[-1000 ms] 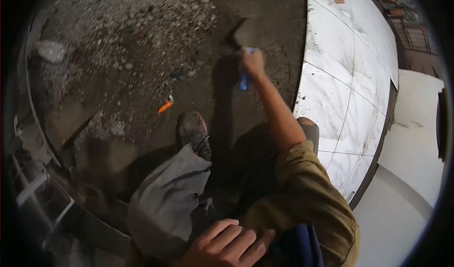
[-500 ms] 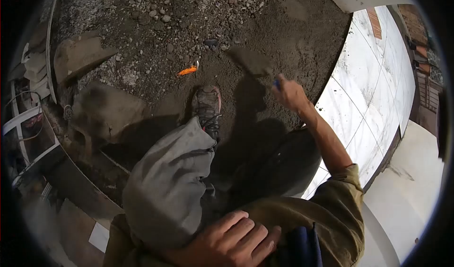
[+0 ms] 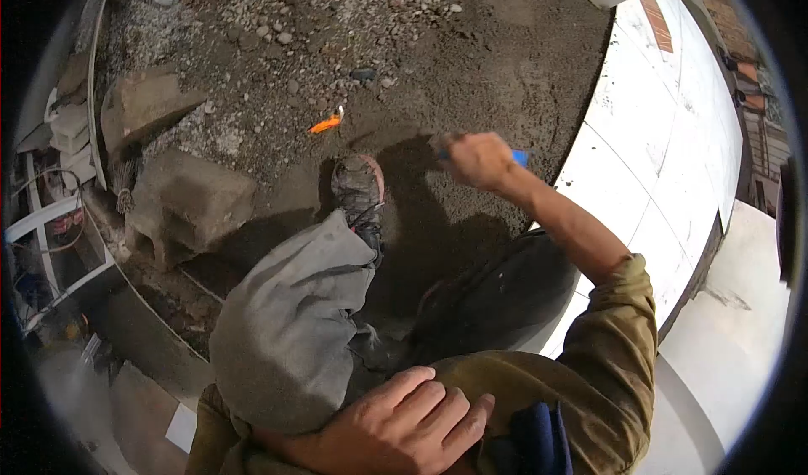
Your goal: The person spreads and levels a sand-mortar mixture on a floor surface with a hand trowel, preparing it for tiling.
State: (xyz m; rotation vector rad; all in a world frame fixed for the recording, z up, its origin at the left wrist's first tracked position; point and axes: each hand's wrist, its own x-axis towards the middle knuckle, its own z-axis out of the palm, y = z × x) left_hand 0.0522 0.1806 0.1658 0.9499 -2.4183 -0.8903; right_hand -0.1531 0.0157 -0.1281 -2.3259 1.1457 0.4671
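Note:
My right hand (image 3: 481, 162) is closed round the blue handle (image 3: 519, 158) of a trowel, above the dark wet mortar (image 3: 513, 71). The trowel's blade is hard to make out beside the fist. My left hand (image 3: 412, 420) rests at the bottom centre against my body, its fingers slightly apart and holding nothing. A shoe (image 3: 359, 191) stands on the ground left of the right hand, and an orange piece (image 3: 325, 125) lies just beyond it.
Pale tiles (image 3: 640, 147) border the mortar on the right. Gravel (image 3: 278, 37) covers the upper left. A concrete block (image 3: 194, 197) and a broken block (image 3: 143, 105) sit at the left, near a white frame (image 3: 42, 221).
My right hand has moved a little left and turned, so the blue handle now shows on its right side. The blade is no longer clearly visible. The view has shifted slightly.

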